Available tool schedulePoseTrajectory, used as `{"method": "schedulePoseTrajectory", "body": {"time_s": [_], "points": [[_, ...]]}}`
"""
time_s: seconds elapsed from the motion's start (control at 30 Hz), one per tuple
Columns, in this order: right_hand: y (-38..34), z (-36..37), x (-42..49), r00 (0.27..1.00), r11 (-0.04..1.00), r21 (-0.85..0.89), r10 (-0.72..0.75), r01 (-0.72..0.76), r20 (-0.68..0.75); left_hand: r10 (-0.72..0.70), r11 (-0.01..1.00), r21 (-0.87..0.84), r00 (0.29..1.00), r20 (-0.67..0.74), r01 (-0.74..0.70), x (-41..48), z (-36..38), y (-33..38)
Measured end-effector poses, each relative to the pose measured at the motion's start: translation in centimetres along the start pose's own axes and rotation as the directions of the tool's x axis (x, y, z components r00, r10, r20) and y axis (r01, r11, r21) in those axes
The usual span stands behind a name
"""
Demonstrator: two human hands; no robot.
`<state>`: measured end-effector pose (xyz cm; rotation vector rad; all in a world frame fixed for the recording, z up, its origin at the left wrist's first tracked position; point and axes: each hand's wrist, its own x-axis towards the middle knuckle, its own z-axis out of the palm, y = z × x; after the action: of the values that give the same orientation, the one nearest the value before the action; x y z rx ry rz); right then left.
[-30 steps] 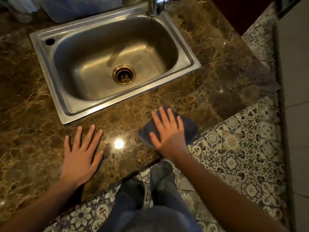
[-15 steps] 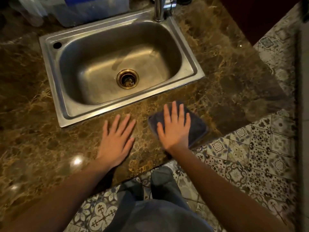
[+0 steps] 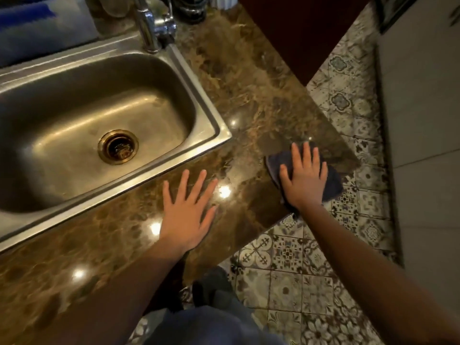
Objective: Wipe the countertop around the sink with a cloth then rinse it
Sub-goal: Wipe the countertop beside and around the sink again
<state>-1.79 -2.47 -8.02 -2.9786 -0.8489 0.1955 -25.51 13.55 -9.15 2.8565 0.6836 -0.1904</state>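
The right hand (image 3: 305, 180), grip open and flat, is pressing the dark cloth (image 3: 332, 184) onto the near right corner of the counter (image 3: 249, 95), right of the sink (image 3: 214, 123). The left hand (image 3: 189, 212) is resting open, spread flat, just left.

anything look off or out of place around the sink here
Only slightly: the dark cloth under the right hand hangs a little over the front edge of the countertop near its corner. No spill or damage shows.

Patterned tile floor (image 3: 348, 245) at four o'clock, dark red cabinet (image 3: 298, 33) at one o'clock, plain grey surface (image 3: 423, 120) at three o'clock, dim warm light
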Motion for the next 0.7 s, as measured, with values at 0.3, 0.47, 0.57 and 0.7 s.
{"method": "schedulePoseTrajectory", "body": {"time_s": [0.3,0.47,0.57,0.7], "points": [[-7.0,-0.3,4.4,0.998,0.998,0.0,0.064,-0.064,0.004,-0.02,1.0,-0.013,1.0,0.006,0.02,0.2,-0.2,0.1],[-11.9,1.2,-3.6,0.936,0.939,0.023,-0.344,0.343,0.081,-0.075,0.994,-0.076,0.997,-0.021,0.073,0.3,-0.2,0.0],[-9.7,1.5,-5.9,0.869,0.875,0.037,-0.484,0.483,0.104,-0.089,0.99,-0.114,0.996,-0.03,0.085,0.3,-0.3,0.1],[-5.5,0.5,-3.1,0.854,0.86,0.009,-0.509,0.511,0.111,-0.093,0.991,-0.104,0.995,-0.029,0.089,0.4,-0.2,0.1]]}}
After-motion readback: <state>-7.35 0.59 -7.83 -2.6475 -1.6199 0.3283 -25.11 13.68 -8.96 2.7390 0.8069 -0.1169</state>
